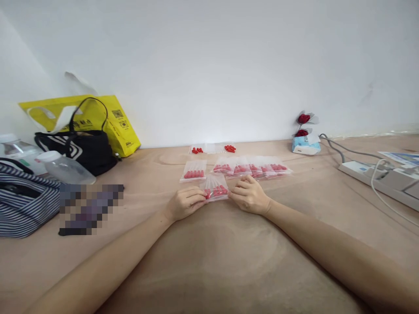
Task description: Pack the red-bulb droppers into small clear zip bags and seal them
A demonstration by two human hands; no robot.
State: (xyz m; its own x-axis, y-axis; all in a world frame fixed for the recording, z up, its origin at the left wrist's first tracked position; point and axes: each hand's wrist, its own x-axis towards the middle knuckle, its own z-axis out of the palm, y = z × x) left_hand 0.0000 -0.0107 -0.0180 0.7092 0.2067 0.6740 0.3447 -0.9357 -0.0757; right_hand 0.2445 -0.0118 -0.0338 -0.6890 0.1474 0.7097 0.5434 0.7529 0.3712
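A small clear zip bag [216, 183] with several red capsule-shaped pieces in it lies between my hands. My left hand [186, 203] pinches its near left corner. At the right edge, my right hand [249, 195] has its fingers curled in and closed on the bag's side. Just beyond, to the left, another zip bag [194, 168] lies flat with a row of red pieces. Several more filled zip bags [252, 168] overlap in a row behind my right hand. Farther back are two small groups of loose-looking red pieces [197, 150] on pale plastic.
On the left are a yellow bag [126, 131], a black handbag [93, 150], plastic bottles [65, 168], a striped bag [29, 209] and a blurred-out item [91, 209]. A tissue pack [306, 146] with red flowers stands back right. A power strip [366, 174] with cables lies at right.
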